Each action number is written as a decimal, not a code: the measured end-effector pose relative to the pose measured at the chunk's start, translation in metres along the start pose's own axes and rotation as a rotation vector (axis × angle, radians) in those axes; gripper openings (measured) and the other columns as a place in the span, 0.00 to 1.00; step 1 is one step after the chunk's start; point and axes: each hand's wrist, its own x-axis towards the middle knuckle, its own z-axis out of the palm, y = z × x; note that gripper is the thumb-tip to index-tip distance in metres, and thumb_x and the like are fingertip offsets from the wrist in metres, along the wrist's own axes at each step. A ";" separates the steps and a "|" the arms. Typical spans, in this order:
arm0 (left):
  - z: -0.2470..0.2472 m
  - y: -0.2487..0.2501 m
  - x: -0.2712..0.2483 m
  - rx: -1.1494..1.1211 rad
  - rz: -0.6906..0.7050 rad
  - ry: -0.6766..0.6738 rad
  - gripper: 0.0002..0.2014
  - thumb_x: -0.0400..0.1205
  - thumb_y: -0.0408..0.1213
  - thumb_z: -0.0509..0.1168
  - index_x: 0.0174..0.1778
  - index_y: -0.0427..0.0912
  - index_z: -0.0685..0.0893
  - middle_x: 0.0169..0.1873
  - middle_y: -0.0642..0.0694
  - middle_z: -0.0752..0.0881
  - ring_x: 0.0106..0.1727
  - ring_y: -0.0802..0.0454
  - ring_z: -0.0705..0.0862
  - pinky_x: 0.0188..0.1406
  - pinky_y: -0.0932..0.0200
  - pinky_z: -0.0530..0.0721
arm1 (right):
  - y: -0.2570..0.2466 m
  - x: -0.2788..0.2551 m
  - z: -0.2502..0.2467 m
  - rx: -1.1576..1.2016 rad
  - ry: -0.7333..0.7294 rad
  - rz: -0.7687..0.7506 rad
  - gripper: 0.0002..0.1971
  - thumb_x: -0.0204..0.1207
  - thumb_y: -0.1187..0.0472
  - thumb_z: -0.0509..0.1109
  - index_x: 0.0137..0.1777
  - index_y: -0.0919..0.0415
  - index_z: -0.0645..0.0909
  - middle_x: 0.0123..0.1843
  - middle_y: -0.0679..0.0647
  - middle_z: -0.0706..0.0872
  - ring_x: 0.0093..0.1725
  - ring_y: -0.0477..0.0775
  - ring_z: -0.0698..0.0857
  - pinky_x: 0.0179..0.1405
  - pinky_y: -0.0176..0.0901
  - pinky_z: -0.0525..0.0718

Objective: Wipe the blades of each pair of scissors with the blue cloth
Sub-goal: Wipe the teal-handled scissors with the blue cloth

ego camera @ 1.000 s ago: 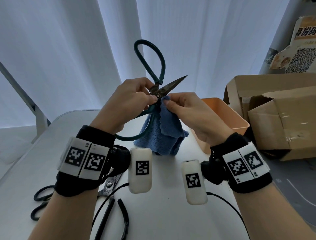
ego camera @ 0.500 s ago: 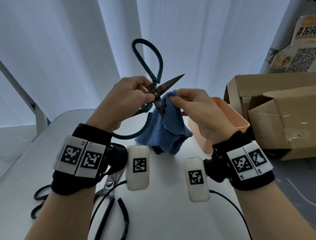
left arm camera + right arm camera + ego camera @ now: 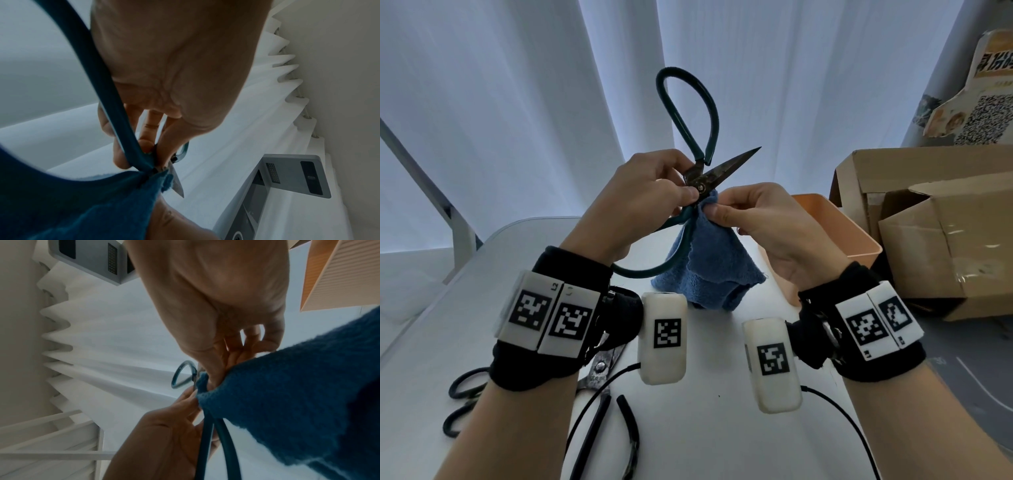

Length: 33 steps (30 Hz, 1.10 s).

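Right hand (image 3: 774, 229) re-pinches blue cloth (image 3: 709, 270) back at the pivot of green scissors (image 3: 709, 178), left hand (image 3: 640, 202) fingers clamped there: next stroke starting.

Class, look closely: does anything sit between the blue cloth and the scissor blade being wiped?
Nothing visible does. The right hand pinches the blue cloth straight against the lower blade beside the pivot of the green-handled scissors, which the left hand holds.
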 end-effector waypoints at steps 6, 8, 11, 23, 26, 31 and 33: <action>-0.003 0.000 0.001 -0.009 0.011 0.028 0.08 0.81 0.30 0.68 0.48 0.48 0.88 0.27 0.59 0.80 0.27 0.62 0.78 0.36 0.62 0.74 | 0.003 0.002 0.001 0.062 0.036 0.013 0.09 0.71 0.64 0.81 0.37 0.66 0.84 0.33 0.54 0.86 0.33 0.46 0.85 0.33 0.33 0.82; -0.003 -0.001 0.001 0.000 0.013 0.030 0.08 0.81 0.31 0.68 0.48 0.49 0.88 0.28 0.58 0.80 0.28 0.61 0.78 0.36 0.62 0.74 | 0.002 0.000 0.002 0.053 -0.006 0.019 0.07 0.72 0.64 0.81 0.42 0.68 0.88 0.35 0.54 0.88 0.34 0.44 0.86 0.32 0.31 0.81; -0.003 -0.001 0.001 0.012 0.007 0.025 0.08 0.81 0.31 0.69 0.49 0.49 0.88 0.32 0.55 0.81 0.32 0.58 0.79 0.38 0.61 0.74 | 0.002 0.000 0.002 0.003 -0.051 0.031 0.05 0.75 0.68 0.77 0.48 0.68 0.90 0.39 0.54 0.91 0.36 0.41 0.87 0.34 0.27 0.80; -0.004 -0.004 0.002 0.012 0.002 0.029 0.08 0.81 0.30 0.68 0.48 0.48 0.88 0.30 0.57 0.81 0.33 0.57 0.80 0.37 0.63 0.74 | 0.006 0.004 0.004 -0.048 -0.051 0.043 0.03 0.79 0.64 0.75 0.45 0.61 0.90 0.40 0.52 0.90 0.39 0.41 0.86 0.37 0.29 0.80; -0.003 -0.005 0.003 0.009 0.000 0.032 0.08 0.81 0.30 0.68 0.49 0.48 0.88 0.32 0.56 0.81 0.33 0.56 0.80 0.37 0.63 0.74 | 0.005 0.003 0.001 -0.033 -0.059 0.025 0.04 0.79 0.68 0.73 0.49 0.66 0.89 0.41 0.53 0.89 0.36 0.38 0.85 0.34 0.25 0.78; -0.003 -0.004 0.003 -0.003 0.006 0.024 0.08 0.82 0.31 0.68 0.51 0.48 0.88 0.29 0.58 0.81 0.32 0.58 0.80 0.37 0.61 0.73 | 0.006 0.005 0.003 -0.048 -0.042 0.034 0.06 0.75 0.61 0.79 0.38 0.59 0.88 0.36 0.51 0.88 0.38 0.44 0.86 0.40 0.36 0.82; -0.003 -0.005 0.003 0.010 0.007 0.029 0.08 0.81 0.31 0.68 0.51 0.48 0.88 0.32 0.56 0.82 0.35 0.55 0.81 0.38 0.61 0.74 | 0.006 0.005 0.002 -0.060 -0.059 0.042 0.03 0.78 0.63 0.76 0.44 0.60 0.90 0.39 0.52 0.89 0.38 0.41 0.84 0.39 0.33 0.80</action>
